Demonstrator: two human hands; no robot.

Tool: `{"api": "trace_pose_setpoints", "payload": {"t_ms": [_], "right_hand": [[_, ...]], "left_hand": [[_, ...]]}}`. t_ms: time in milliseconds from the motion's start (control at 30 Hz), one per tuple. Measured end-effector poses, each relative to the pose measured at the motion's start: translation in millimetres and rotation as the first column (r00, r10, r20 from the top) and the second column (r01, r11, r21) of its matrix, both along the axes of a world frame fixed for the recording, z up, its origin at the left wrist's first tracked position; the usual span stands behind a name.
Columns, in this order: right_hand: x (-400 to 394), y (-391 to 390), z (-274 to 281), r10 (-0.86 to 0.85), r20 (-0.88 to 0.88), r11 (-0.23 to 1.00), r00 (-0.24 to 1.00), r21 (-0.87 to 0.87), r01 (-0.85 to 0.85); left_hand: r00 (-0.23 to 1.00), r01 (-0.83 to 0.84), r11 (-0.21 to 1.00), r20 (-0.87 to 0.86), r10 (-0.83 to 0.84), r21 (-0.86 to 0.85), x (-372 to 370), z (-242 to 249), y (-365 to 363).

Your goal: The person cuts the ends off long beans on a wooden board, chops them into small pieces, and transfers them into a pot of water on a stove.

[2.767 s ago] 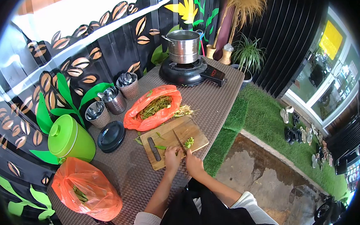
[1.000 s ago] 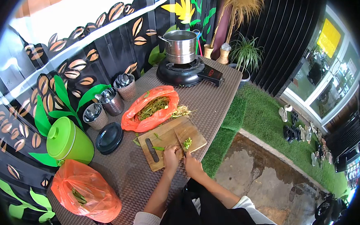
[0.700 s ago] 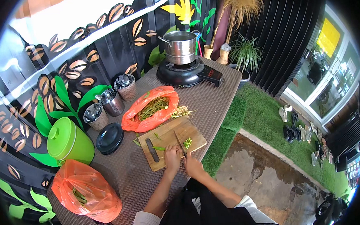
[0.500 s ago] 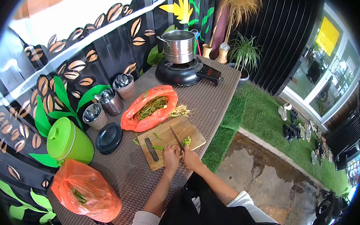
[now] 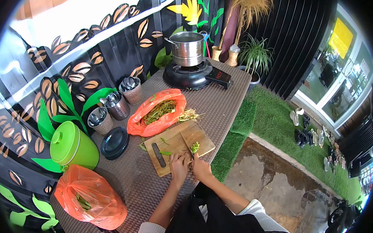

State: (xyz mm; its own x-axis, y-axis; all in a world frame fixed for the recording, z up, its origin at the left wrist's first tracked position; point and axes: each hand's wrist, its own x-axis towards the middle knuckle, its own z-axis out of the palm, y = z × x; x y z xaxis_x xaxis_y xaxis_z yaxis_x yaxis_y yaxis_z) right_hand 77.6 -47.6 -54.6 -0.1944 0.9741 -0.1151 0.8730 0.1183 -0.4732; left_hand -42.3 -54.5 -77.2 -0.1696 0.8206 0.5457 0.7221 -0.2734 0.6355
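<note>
A wooden cutting board (image 5: 177, 139) lies tilted across the table in front of me. My right hand (image 5: 201, 168) is closed around the handle of a kitchen knife (image 5: 186, 142), whose blade points away over the board. Beside the blade sits a small heap of chopped green pieces (image 5: 195, 147). My left hand (image 5: 179, 167) rests on the near edge of the board with curled fingers, left of the knife. A slim green vegetable piece (image 5: 165, 153) shows just left of those fingers. What lies under the fingertips is hidden.
Behind the board an open orange plastic bag (image 5: 138, 125) holds green stalks. A tied orange bag (image 5: 92, 201), green canister (image 5: 72, 143), dark plates (image 5: 114, 142) and cutlery cups (image 5: 131, 93) stand leftward. A metal pot (image 5: 187, 51) sits on a gas stove (image 5: 186, 77) at the far end.
My hands have drawn slightly apart, and the knife has shifted a little to the right. The whole view has moved slightly; the other things keep their places.
</note>
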Motion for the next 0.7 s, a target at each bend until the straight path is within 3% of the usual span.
{"api": "trace_pose_setpoints", "payload": {"t_ms": [100,233,300,467,600,700], "right_hand": [[7,6,4,0.014,-0.021,0.999,1.000,-0.048,-0.015],[14,10,9,0.062,-0.048,0.995,0.997,-0.069,-0.066],[13,4,11,0.079,-0.043,0.995,0.996,-0.058,-0.081],[-6,-6,5,-0.046,-0.015,0.989,0.999,-0.139,0.044],[1,14,6,-0.008,-0.080,0.989,0.997,-0.148,-0.004],[5,10,11,0.035,-0.157,0.992,0.987,-0.114,-0.054]], "left_hand": [[0.996,0.043,0.993,0.088,-0.034,-0.106,-4,-6,10],[0.981,0.104,0.991,0.170,-0.089,-0.081,-6,-18,23],[0.957,0.126,0.977,0.279,-0.075,-0.170,-6,-17,24],[0.971,0.122,0.984,0.220,-0.091,-0.132,-4,-5,18],[0.996,0.085,0.993,0.034,-0.082,-0.084,-2,-3,12],[0.996,0.071,0.996,0.062,-0.068,-0.046,-1,-8,12]]}}
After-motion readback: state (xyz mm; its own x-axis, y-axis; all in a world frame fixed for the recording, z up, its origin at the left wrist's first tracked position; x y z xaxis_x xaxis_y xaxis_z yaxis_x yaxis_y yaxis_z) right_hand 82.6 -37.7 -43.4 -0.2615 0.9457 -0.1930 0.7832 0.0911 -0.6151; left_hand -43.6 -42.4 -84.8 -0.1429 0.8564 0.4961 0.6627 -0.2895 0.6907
